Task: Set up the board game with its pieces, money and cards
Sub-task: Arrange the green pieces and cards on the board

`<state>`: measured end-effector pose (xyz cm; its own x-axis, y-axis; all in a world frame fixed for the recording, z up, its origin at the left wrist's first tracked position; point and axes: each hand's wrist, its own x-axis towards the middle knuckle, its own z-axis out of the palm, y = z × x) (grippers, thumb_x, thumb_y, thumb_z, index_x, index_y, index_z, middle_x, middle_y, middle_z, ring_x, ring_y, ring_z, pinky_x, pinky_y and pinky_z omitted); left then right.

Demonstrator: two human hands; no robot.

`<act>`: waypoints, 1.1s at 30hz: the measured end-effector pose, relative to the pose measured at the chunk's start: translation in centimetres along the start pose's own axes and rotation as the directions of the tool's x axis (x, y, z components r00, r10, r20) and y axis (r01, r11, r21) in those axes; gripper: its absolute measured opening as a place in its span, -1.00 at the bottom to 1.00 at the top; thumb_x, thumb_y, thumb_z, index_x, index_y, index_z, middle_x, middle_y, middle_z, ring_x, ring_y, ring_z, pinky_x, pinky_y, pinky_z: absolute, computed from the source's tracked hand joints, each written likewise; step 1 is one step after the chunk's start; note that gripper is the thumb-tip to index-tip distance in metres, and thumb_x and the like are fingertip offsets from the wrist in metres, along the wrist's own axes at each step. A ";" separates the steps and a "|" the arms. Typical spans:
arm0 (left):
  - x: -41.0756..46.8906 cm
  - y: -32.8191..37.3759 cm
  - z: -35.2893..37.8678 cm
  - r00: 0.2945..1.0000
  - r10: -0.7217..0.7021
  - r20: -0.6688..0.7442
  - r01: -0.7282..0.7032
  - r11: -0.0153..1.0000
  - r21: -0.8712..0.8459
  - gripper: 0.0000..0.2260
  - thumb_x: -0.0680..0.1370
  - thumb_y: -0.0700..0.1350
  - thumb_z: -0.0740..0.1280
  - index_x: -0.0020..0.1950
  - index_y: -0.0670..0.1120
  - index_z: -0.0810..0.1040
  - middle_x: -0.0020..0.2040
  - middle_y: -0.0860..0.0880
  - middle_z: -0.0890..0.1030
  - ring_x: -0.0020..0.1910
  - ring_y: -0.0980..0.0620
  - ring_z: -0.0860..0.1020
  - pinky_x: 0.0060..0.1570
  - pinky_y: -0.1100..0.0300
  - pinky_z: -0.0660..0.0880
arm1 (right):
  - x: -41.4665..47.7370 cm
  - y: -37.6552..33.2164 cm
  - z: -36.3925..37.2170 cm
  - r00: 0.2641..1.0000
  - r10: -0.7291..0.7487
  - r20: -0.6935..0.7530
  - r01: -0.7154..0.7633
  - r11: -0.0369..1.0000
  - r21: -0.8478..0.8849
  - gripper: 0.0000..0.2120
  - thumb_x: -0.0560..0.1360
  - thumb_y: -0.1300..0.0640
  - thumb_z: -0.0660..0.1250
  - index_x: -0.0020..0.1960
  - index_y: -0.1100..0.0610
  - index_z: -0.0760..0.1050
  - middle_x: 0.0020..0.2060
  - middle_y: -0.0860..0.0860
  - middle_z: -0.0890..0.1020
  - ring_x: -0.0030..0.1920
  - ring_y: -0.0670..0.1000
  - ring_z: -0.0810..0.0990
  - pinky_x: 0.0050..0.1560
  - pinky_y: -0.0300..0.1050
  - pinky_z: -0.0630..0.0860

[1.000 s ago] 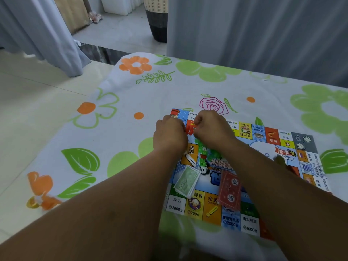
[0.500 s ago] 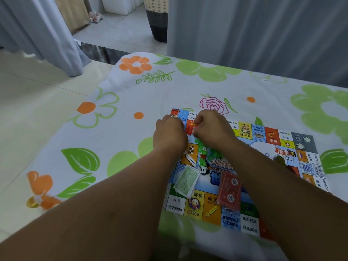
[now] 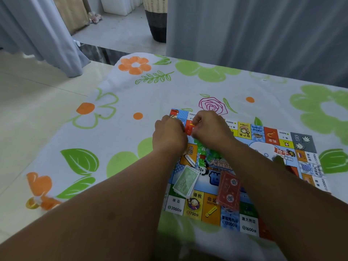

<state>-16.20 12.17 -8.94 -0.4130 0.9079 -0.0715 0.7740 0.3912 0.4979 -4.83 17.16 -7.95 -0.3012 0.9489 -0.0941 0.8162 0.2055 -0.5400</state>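
grey curtains hang behind a table covered with a white cloth printed with green and orange flowers; pale floor tiles show to the left, and a woven basket with a dark base stands on the floor beyond. on the cloth, towards the right, lies the colourful rectangular game board with printed squares round its edge. both my bare forearms reach out over it. my left hand and my right hand sit close together at the board's far left corner, knuckles up, almost touching. the fingers of both are curled under, tips hidden, and i cannot tell what, if anything, they pinch. a small patch of red shows between the hands; i cannot tell whether it is a piece or a printed square. just below my right wrist a heap of small green plastic pieces rests on the board's middle. nearer me, a slanted stack of pale green paper money lies on the board beside my left forearm, and a red deck of cards lies to its right, next to my right forearm.
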 end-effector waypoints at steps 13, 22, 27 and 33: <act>0.1 0.0 0.0 1.000 -0.005 0.008 0.005 1.000 -0.005 -0.72 0.55 -0.14 0.39 0.26 -0.07 0.62 0.24 -0.13 0.48 0.28 -0.13 0.39 0.16 0.01 0.49 | -0.1 0.0 -0.3 0.996 -0.076 0.046 0.075 0.997 0.028 -0.69 0.44 0.38 0.38 0.13 0.13 0.56 0.02 0.08 0.63 0.04 0.12 0.60 0.08 0.12 0.58; 0.0 0.1 0.0 1.000 -0.005 0.023 0.005 1.000 -0.007 -0.75 0.55 -0.14 0.37 0.23 -0.05 0.63 0.22 -0.12 0.44 0.27 -0.13 0.36 0.13 0.03 0.43 | 0.0 0.3 -0.6 0.996 -0.087 0.022 0.086 0.995 0.041 -0.69 0.44 0.39 0.34 0.13 0.14 0.56 0.02 0.09 0.63 0.05 0.14 0.59 0.09 0.13 0.57; 0.1 0.0 0.0 0.999 -0.011 0.035 0.012 1.000 -0.028 -0.77 0.52 -0.16 0.38 0.17 -0.05 0.64 0.21 -0.10 0.43 0.26 -0.13 0.35 0.12 0.04 0.39 | 0.3 1.3 -2.0 0.999 0.002 -0.036 0.000 0.998 0.058 -0.80 0.48 0.29 0.28 0.04 0.11 0.59 0.05 0.07 0.64 0.04 0.12 0.59 0.10 0.10 0.57; 0.0 -0.1 0.0 0.999 0.005 0.040 -0.004 1.000 -0.030 -0.77 0.55 -0.15 0.35 0.19 -0.04 0.63 0.23 -0.10 0.44 0.26 -0.13 0.35 0.15 0.05 0.37 | -0.1 3.0 -4.8 0.997 0.079 0.020 -0.080 0.991 0.109 -0.89 0.44 0.34 0.30 -0.14 0.30 0.61 -0.14 0.22 0.67 -0.13 0.12 0.62 -0.02 0.19 0.63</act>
<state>-16.26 12.12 -8.95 -0.3897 0.9152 -0.1030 0.7610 0.3830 0.5236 0.02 18.86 -5.61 -0.2458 0.9572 -0.1530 0.7792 0.1013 -0.6185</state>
